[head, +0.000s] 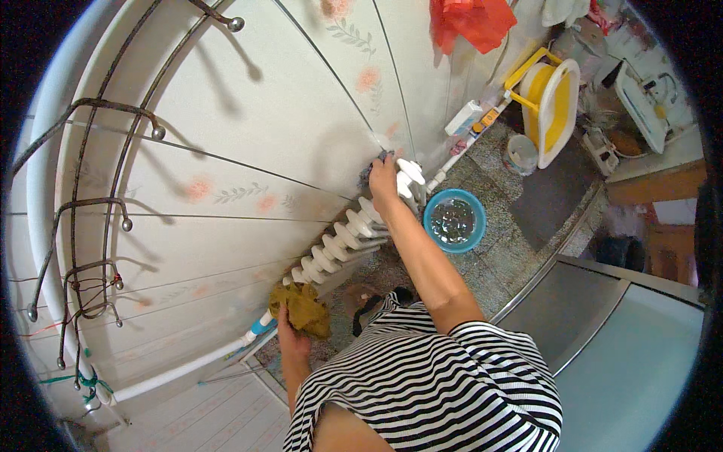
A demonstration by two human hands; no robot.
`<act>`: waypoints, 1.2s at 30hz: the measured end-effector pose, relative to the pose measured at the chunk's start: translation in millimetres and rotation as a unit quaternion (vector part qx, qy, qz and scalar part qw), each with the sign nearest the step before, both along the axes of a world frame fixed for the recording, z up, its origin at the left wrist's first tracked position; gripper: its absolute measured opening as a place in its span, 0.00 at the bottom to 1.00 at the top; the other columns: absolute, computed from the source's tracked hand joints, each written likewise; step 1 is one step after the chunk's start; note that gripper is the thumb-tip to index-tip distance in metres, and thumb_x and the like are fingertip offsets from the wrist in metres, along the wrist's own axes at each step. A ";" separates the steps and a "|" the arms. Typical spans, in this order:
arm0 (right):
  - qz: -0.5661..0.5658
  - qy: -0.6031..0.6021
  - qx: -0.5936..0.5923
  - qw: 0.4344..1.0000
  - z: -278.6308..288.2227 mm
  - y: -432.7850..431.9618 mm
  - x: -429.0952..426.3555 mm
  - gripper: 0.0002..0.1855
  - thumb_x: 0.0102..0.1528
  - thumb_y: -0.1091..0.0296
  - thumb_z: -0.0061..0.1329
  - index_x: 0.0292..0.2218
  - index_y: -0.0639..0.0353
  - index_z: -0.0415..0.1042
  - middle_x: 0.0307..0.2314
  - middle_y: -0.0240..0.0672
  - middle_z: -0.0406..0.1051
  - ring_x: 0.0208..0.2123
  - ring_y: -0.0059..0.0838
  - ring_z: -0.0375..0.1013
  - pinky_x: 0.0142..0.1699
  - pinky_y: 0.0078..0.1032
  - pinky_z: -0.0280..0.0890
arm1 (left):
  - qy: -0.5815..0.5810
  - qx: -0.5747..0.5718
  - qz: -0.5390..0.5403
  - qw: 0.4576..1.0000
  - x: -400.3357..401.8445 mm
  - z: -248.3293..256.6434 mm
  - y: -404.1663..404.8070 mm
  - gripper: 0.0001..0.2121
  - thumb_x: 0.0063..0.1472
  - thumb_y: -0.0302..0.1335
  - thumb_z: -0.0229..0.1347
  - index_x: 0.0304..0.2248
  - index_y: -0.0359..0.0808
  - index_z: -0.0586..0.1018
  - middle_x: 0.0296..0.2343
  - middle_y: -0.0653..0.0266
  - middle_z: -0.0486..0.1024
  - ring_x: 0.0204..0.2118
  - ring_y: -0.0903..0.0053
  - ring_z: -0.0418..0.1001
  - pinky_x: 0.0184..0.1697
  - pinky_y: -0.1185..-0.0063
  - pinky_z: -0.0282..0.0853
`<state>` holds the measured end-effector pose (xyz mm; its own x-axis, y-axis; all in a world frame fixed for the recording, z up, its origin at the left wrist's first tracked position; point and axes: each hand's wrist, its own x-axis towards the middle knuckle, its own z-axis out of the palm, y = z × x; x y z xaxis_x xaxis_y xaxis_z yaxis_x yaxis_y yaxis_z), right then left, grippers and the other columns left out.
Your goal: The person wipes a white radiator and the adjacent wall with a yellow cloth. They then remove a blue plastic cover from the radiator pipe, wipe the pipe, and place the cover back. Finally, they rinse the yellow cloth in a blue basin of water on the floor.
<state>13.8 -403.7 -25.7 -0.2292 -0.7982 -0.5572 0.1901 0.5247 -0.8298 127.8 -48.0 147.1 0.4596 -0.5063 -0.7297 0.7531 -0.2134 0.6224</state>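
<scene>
My right hand [384, 179] reaches far forward and grips a dark grey cloth [366, 176] against the tiled wall, just behind the far end of a white column radiator [342, 240]. Part of that cloth is hidden under the fingers. Bunched in my left hand [295, 339] is a mustard-yellow cloth [308, 311], held at the radiator's near end. The cloth covers the last radiator column there. A blue basin [483, 220] with water in it stands on the floor to the right of the radiator.
A metal hook rack [107, 198] juts from the wall at left. White pipe [181, 370] runs low along the wall. Farther off are a yellow-and-white folding tub [556, 113], a bucket [521, 153], a dark mat [551, 198] and a sink [641, 104]. A frosted-glass door panel [627, 361] stands at right.
</scene>
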 end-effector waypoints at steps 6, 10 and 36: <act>0.078 -0.327 0.226 0.914 -19.8 -59.5 -56.0 0.10 0.56 0.55 0.39 0.34 0.50 0.63 0.27 0.29 0.63 0.26 0.26 0.59 0.25 0.27 0.55 | -0.021 -0.035 0.013 0.999 -7.7 -8.3 29.5 0.23 0.65 0.43 0.45 0.55 0.39 0.65 0.51 0.61 0.68 0.52 0.63 0.66 0.54 0.61 0.62; 0.057 -0.331 0.275 0.901 -0.2 -63.0 -67.2 0.10 0.55 0.55 0.38 0.31 0.51 0.61 0.20 0.31 0.60 0.20 0.25 0.59 0.18 0.22 0.52 | 0.033 -0.024 0.041 0.998 -7.4 -13.0 23.1 0.22 0.66 0.42 0.44 0.54 0.39 0.66 0.51 0.60 0.68 0.51 0.62 0.67 0.53 0.61 0.63; -0.110 -0.013 -0.070 0.991 27.2 29.9 -0.5 0.31 0.60 0.59 0.43 0.57 0.72 0.52 0.52 0.51 0.61 0.54 0.43 0.60 0.58 0.32 0.54 | 0.007 -0.001 -0.042 0.999 -1.3 -13.3 0.6 0.24 0.63 0.44 0.48 0.54 0.39 0.67 0.49 0.60 0.70 0.51 0.64 0.68 0.54 0.63 0.63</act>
